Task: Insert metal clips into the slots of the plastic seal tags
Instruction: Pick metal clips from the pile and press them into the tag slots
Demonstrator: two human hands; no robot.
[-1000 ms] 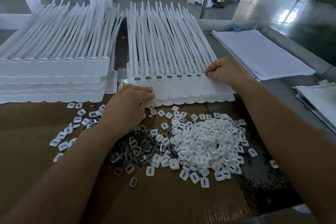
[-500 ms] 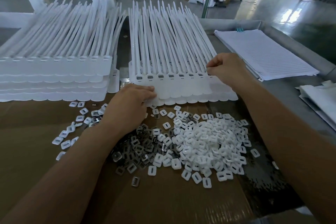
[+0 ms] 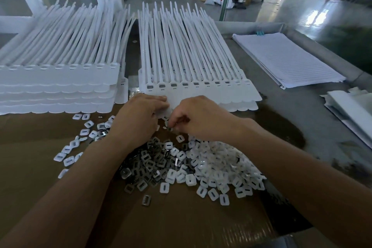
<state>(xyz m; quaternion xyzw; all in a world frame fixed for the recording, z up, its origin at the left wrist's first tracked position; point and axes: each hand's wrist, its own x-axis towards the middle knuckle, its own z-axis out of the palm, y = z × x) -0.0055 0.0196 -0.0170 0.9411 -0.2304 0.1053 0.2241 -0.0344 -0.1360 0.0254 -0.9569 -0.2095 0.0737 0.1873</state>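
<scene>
at the near edge of the plastic seal tags, the left hand presses flat on them while the right hand beside it pinches a metal clip from the clip pile, a pick-up likely calling next for an empty slot.

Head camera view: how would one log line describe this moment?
left hand: rests on seal tags | right hand: fingers curled over clip pile | clip pinched: unclear
</scene>
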